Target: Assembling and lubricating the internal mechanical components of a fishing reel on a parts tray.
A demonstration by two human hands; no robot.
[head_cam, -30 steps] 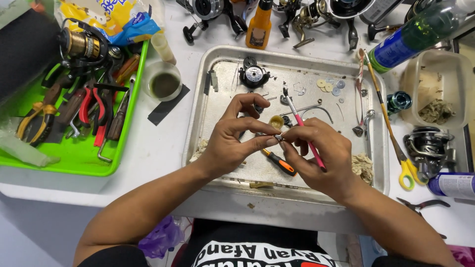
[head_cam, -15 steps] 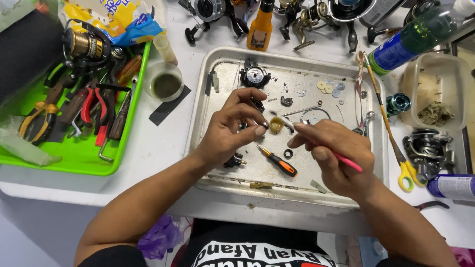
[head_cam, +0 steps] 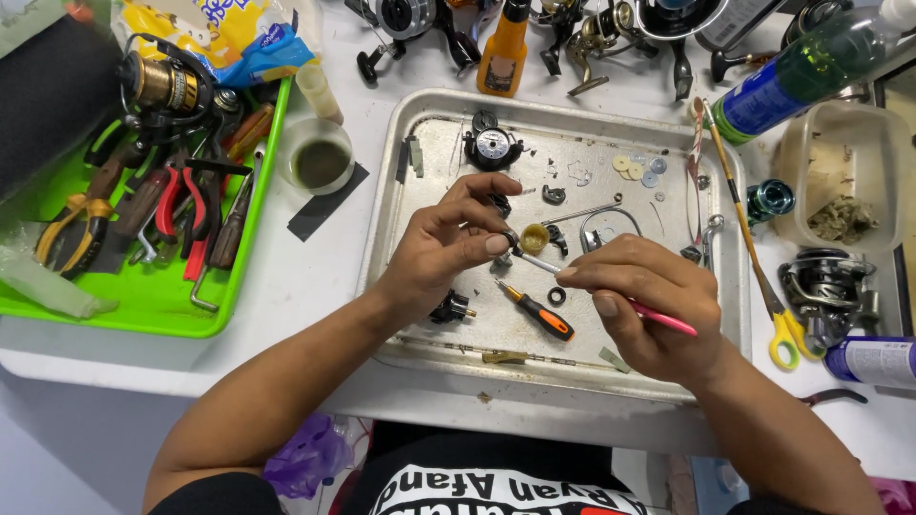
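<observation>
1. Hands were over a metal tray [head_cam: 401,181] on a white table [head_cam: 315,286], seen from the head camera.
2. Left hand [head_cam: 444,250] had thumb and forefinger pressed together on a small dark part [head_cam: 510,240]; the other fingers were curled above it.
3. Right hand [head_cam: 644,303] gripped a pink-handled tool [head_cam: 658,318] between thumb and fingers, its thin metal tip touching the dark part.
4. The pinched part was above the middle of the tray, just beside a small brass cup [head_cam: 534,236].
5. A small screwdriver with an orange and black handle [head_cam: 540,312] lay on the tray between the hands, touching neither.
6. A black knob [head_cam: 448,308] lay under the left wrist.
7. A black round reel piece [head_cam: 492,148] sat near the tray's far edge.
8. A green tray of pliers [head_cam: 143,305] stood to the left, well apart.
9. Yellow-handled scissors [head_cam: 784,334] lay just right of the metal tray.
</observation>
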